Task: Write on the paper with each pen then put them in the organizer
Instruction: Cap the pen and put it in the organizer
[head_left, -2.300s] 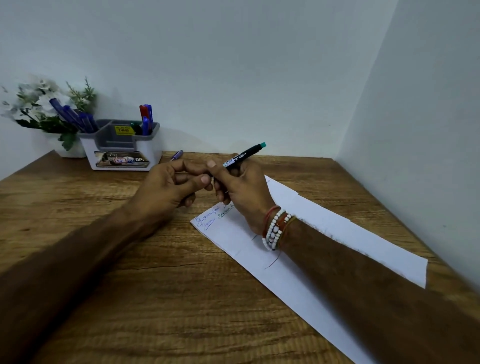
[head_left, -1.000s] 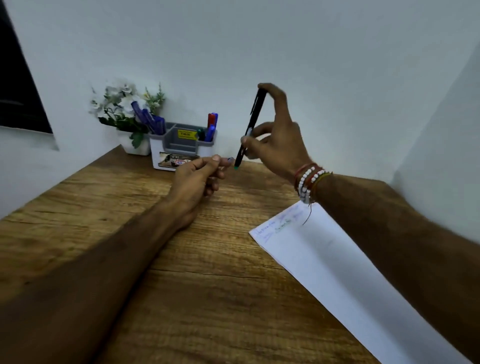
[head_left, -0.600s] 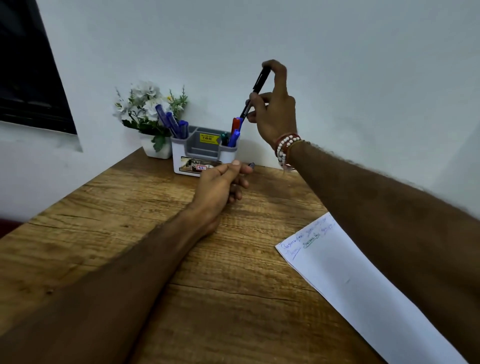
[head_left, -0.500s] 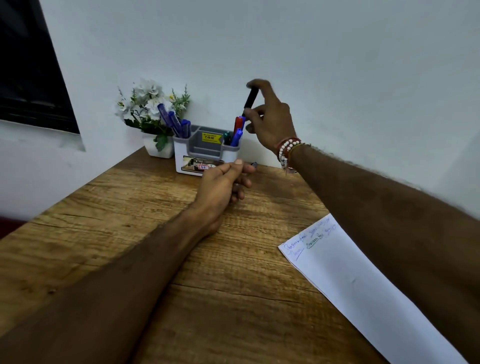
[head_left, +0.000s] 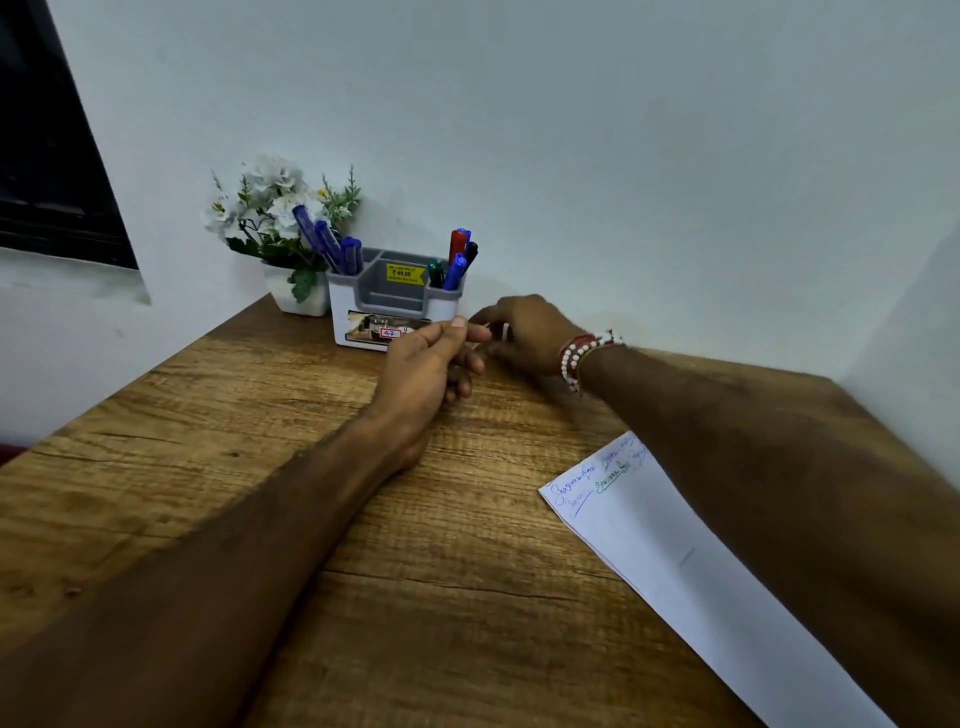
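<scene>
The left hand (head_left: 434, 364) rests its wrist on the surface (head_left: 249, 426). Its thumb is pressed onto the forefinger in a tight pinch and its other fingers are curled under. Only a pale sliver shows past its fingertips. I take this for the next pen (head_left: 487, 326), though most of it is hidden.

The right hand (head_left: 524, 327) is right beside that sliver, with its thumb and fingers bent in towards it. I cannot tell whether it has closed on anything yet. The move seems to turn on this gap: the pen appears to lie left to right, its free end pointing at the right hand, so the right hand is the one placed to take it.

The paper (head_left: 675, 551) lies near and to the right, partly under the right forearm, with a few written lines at its far corner. The organizer (head_left: 395, 312) stands just beyond both hands, against the wall. It has blue pens (head_left: 332, 244) in its left compartment and mixed pens (head_left: 457, 260) in its right compartment.
</scene>
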